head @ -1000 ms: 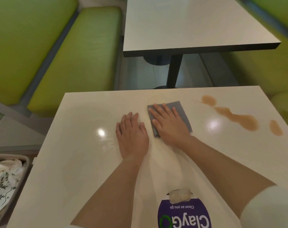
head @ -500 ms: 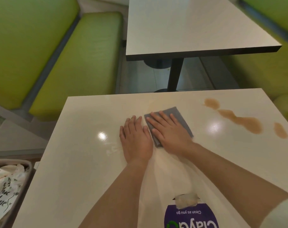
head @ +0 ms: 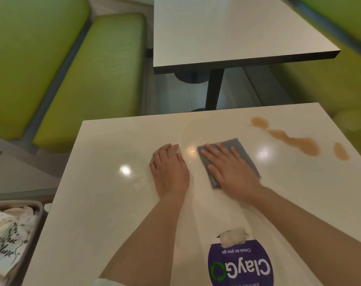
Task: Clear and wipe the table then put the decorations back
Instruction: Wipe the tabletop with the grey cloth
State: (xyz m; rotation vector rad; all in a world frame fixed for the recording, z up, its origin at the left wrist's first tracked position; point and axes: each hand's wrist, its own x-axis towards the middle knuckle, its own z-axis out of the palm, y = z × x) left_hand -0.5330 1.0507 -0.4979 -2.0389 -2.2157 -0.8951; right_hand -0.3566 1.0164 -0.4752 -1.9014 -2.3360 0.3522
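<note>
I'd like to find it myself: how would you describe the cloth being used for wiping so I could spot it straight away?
Start at the near cream table, the one with brown spills toward its far right. The cloth lies flat near the middle under the right hand, just left of those spills. It is the only dark grey rectangle on the pale top; the left hand beside it rests on bare table.

cream table (head: pixel 105 203), grey cloth (head: pixel 240 150), brown spills (head: pixel 299 142)

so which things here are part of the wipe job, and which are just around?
Job:
- grey cloth under the right hand
- brown spill
- table
- left hand, flat on the table

Around:
- purple sticker
- bin of crumpled paper
- far table
- green benches
</note>
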